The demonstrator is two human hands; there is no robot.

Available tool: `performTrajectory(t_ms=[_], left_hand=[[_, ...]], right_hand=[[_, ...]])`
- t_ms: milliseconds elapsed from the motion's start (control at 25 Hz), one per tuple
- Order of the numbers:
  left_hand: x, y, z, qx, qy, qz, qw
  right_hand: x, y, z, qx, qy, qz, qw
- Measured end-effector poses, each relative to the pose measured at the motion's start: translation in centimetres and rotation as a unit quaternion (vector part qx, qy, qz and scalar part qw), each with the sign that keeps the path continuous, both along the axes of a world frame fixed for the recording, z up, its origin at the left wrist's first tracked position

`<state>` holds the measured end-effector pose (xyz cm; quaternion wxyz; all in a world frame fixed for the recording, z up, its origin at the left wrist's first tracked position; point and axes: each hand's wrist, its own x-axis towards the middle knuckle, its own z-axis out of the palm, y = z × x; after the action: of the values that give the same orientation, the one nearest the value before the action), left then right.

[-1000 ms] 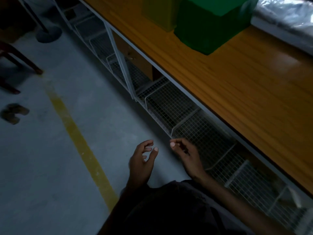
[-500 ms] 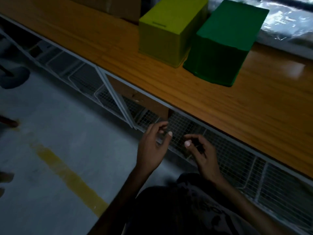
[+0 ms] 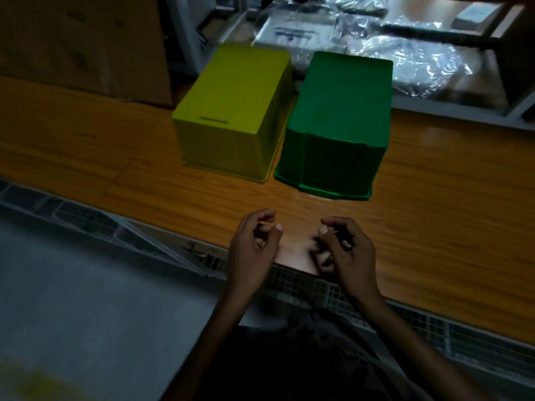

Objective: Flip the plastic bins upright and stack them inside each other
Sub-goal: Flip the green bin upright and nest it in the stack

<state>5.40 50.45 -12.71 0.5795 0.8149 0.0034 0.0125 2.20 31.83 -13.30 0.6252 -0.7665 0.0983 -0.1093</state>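
Two plastic bins stand upside down, side by side and touching, on the wooden table (image 3: 434, 227). The yellow bin (image 3: 234, 108) is on the left and the green bin (image 3: 338, 125) on the right, both with their bottoms facing up. My left hand (image 3: 254, 250) hovers over the table's front edge, below the gap between the bins, with its fingers loosely curled and nothing in it. My right hand (image 3: 344, 250) is beside it, a hand's width to the right, also loosely curled and holding nothing. Neither hand touches a bin.
A large cardboard box (image 3: 81, 44) stands at the back left of the table. Clear plastic bags (image 3: 390, 44) lie on a shelf behind the bins. Wire mesh baskets (image 3: 376, 308) hang under the table edge. Grey floor (image 3: 86, 314) lies to the left.
My view has swung up from the floor to the tabletop. Both hands have risen from below the table edge to just over it, closer to the bins.
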Motion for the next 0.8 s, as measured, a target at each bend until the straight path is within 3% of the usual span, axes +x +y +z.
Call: performTrajectory(t_ms=[160, 320, 440, 560, 680, 800], left_hand=[[5.6, -0.2, 0.0, 0.025, 0.005, -0.084, 0.996], [10.5, -0.6, -0.3, 0.034, 0.035, -0.143, 0.989], [12.7, -1.3, 0.1, 0.053, 0.055, -0.185, 0.980], [13.6, -1.6, -0.1, 0.037, 0.085, -0.227, 0.969], [12.8, -1.2, -0.5, 0.018, 0.090, -0.247, 0.965], [12.8, -0.9, -0.8, 0.040, 0.094, -0.257, 0.961]], right_hand=[[3.2, 0.3, -0.1, -0.102, -0.006, -0.147, 0.984], [5.5, 0.6, -0.5, -0.126, 0.060, -0.273, 0.952], [7.7, -0.5, -1.2, -0.158, 0.141, -0.278, 0.937], [8.6, -0.4, -1.9, -0.150, 0.159, -0.256, 0.942], [7.5, 1.1, -2.2, -0.114, 0.149, -0.244, 0.952], [7.9, -0.9, -0.5, -0.140, 0.101, -0.301, 0.938]])
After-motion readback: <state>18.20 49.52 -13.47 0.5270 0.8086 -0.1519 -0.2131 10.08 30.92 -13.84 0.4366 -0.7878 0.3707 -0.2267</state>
